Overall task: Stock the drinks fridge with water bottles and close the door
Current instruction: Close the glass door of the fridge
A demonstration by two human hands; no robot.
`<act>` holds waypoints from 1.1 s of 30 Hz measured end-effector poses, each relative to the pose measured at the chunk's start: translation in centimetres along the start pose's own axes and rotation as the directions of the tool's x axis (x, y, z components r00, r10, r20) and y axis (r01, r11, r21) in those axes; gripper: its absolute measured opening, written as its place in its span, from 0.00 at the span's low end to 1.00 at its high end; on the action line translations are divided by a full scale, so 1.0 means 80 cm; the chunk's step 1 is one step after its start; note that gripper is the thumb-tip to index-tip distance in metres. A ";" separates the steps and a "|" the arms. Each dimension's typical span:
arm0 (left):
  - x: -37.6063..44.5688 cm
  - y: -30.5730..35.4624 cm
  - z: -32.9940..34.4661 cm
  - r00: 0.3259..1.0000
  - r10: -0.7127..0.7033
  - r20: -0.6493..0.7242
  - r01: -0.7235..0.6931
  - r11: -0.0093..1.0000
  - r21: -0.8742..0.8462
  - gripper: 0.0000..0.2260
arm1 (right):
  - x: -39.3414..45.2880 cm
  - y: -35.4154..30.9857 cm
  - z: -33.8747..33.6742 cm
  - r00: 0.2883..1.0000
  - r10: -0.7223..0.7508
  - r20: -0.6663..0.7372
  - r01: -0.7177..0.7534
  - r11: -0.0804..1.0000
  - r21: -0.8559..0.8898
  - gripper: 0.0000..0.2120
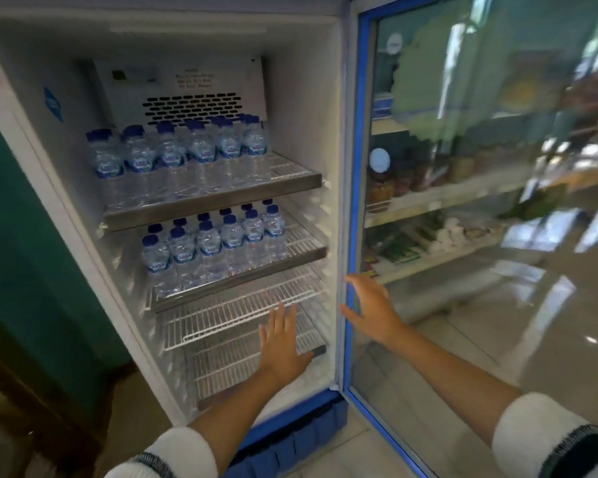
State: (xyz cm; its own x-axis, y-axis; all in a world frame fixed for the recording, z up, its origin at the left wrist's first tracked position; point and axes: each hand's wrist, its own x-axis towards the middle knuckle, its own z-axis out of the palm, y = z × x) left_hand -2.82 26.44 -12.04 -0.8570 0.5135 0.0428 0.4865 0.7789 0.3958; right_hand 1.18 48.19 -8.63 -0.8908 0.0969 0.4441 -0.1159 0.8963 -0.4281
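The fridge [173, 63] is stocked with water bottles [187, 150] on its two upper shelves. The door [356, 167] stands open at right. The left hand [283, 343] and right hand [373, 308] are held spread, empty.

Water bottles on upper shelf [173, 157], centre left of frame: blue label band reads "AQUA", partly blurred. Water bottles on second shelf [211, 243], centre of frame: same "AQUA" label. White panel above vent [194, 81], upper centre: few lines of small print, too blurred to read. Blue sticker on left inner wall [52, 104], upper left: unreadable. Round stickers on glass door [379, 160], upper right: unreadable.
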 end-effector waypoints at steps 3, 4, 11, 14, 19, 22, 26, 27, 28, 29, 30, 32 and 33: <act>-0.025 0.050 0.020 0.998 0.060 0.022 -0.059 0.997 -0.057 0.45 | -0.052 0.002 -0.050 0.999 -0.026 0.020 0.029 0.985 -0.169 0.25; -0.032 0.069 0.025 0.996 0.091 0.026 -0.088 0.993 -0.084 0.45 | -0.067 0.002 -0.070 0.999 -0.032 0.026 0.037 0.975 -0.220 0.25; -0.072 0.233 0.062 0.964 0.265 -0.009 -0.263 0.951 -0.164 0.46 | -0.168 0.034 -0.225 0.994 -0.114 0.003 0.098 0.844 -0.527 0.23; -0.089 0.307 0.074 0.945 0.327 -0.025 -0.325 0.926 -0.194 0.49 | -0.212 0.041 -0.291 0.974 -0.217 -0.058 0.133 0.764 -0.631 0.21; -0.139 0.451 0.116 0.947 0.317 -0.057 -0.318 0.889 -0.331 0.69 | -0.287 0.045 -0.394 0.840 -0.516 -0.165 0.212 0.593 -0.777 0.10; -0.167 0.534 0.140 0.962 0.251 -0.108 -0.273 0.876 -0.397 0.67 | -0.309 0.063 -0.444 0.850 -0.500 -0.167 0.139 0.518 -0.844 0.13; -0.169 0.599 0.152 0.982 0.043 -0.182 -0.115 0.907 -0.405 0.62 | -0.310 0.093 -0.481 0.945 -0.311 -0.101 0.078 0.513 -0.855 0.31; -0.163 0.599 0.153 0.979 -0.003 -0.203 -0.078 0.916 -0.393 0.60 | -0.308 0.095 -0.480 0.951 -0.300 -0.070 0.105 0.530 -0.841 0.33; -0.157 0.597 0.154 0.972 -0.040 -0.230 -0.051 0.924 -0.380 0.58 | -0.308 0.095 -0.479 0.953 -0.298 -0.051 0.133 0.565 -0.815 0.33; -0.152 0.593 0.156 0.963 -0.057 -0.262 -0.042 0.933 -0.357 0.56 | -0.308 0.093 -0.476 0.956 -0.290 -0.047 0.148 0.613 -0.776 0.33; -0.151 0.587 0.157 0.953 -0.042 -0.300 -0.059 0.945 -0.320 0.54 | -0.309 0.090 -0.472 0.960 -0.276 -0.054 0.150 0.663 -0.733 0.32; -0.158 0.579 0.162 0.917 0.064 -0.393 -0.153 0.968 -0.199 0.49 | -0.312 0.086 -0.466 0.961 -0.264 -0.077 0.150 0.739 -0.657 0.30; -0.164 0.575 0.164 0.901 0.107 -0.421 -0.185 0.971 -0.151 0.46 | -0.314 0.084 -0.464 0.959 -0.272 -0.079 0.164 0.760 -0.629 0.29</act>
State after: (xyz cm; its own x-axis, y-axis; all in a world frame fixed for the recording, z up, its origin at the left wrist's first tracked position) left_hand 33.03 60.25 -6.44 -0.7916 0.3939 0.4672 0.6057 0.6070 0.5145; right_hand 39.08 67.85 6.55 -0.7884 -0.1167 0.6040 0.0422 0.9693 0.2423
